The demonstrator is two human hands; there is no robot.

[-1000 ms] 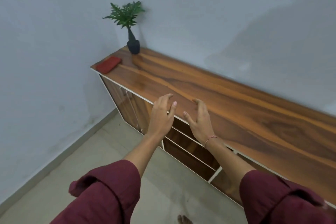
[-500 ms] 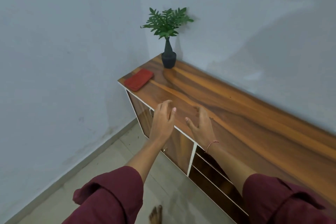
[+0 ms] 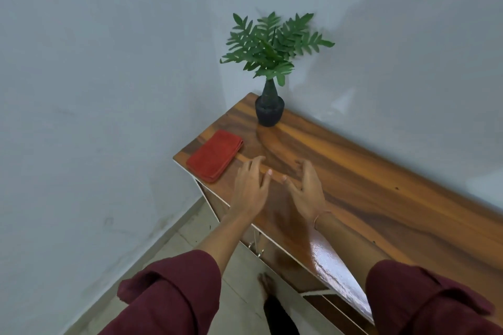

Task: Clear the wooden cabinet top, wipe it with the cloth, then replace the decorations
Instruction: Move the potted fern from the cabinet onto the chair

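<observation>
Two maroon sleeves (image 3: 168,294) are framing the near view; beyond them the left hand (image 3: 250,187) and right hand (image 3: 307,193) are extending over the corner of the glossy, streaked cabinet top (image 3: 381,198), fingers loosely spread, holding nothing; the folded red cloth (image 3: 215,155), soft and rectangular, is lying just beside the left hand; farther back the plant (image 3: 272,46), in a dark, rough, narrow-necked vase (image 3: 269,110), is standing upright by the wall (image 3: 109,90); clearing is apparently not yet starting, so wiping and replacing are remaining
</observation>
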